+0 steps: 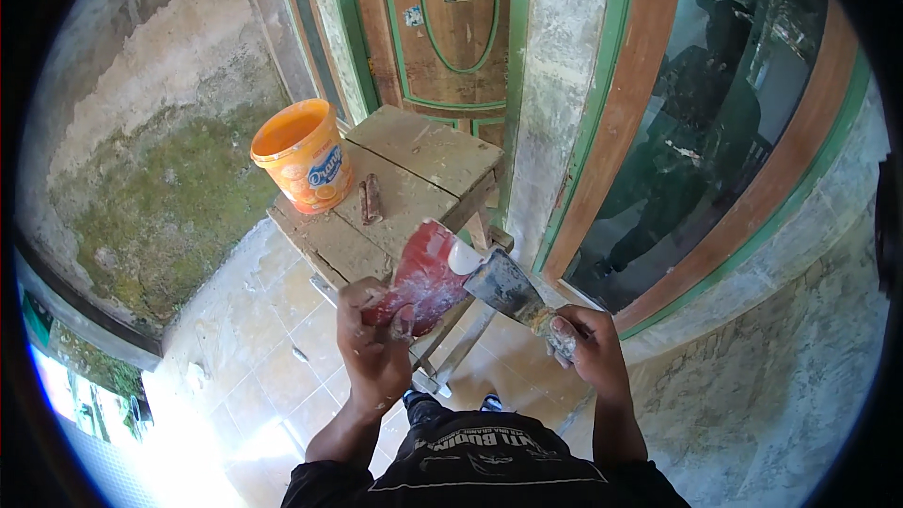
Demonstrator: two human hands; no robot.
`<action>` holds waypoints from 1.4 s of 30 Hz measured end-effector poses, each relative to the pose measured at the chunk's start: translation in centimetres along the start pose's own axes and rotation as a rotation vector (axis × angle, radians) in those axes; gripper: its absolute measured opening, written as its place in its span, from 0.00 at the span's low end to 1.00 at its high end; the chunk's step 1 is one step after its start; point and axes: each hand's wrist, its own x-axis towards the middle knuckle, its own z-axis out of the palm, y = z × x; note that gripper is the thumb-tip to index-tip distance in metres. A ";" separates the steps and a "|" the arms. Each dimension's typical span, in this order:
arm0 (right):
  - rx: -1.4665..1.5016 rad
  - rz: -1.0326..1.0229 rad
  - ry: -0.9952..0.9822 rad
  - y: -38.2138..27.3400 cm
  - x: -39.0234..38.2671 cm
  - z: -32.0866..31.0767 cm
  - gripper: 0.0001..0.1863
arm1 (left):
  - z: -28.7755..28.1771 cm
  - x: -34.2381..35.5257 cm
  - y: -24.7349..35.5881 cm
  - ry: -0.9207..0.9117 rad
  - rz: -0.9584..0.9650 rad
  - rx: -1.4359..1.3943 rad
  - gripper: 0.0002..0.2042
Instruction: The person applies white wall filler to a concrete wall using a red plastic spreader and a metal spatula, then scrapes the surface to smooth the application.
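My left hand (378, 350) is closed on a red putty spreader (428, 275), a flat plate smeared with white. In my right hand (594, 348) is a putty knife (508, 284) with a wide dark blade and a crusted handle. The blade touches or overlaps the spreader's right edge. A lump of white putty (463, 259) sits at that edge, beside the blade. Both tools are held up in front of my body, near the front corner of a wooden table (414, 155). Pale smears mark the fingers of both hands.
An orange bucket (303, 165) stands on the table's left part, with a small brown object (371, 199) beside it. Behind are a wooden door (451, 28) with green trim and a dark, reflecting window (696, 122). A patchy, stained wall (179, 169) rises at left above the tiled floor (273, 357).
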 end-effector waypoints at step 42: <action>-0.100 -0.046 -0.112 0.0 2.3 2.9 0.12 | -3.6 1.7 1.3 0.135 -0.109 -0.237 0.14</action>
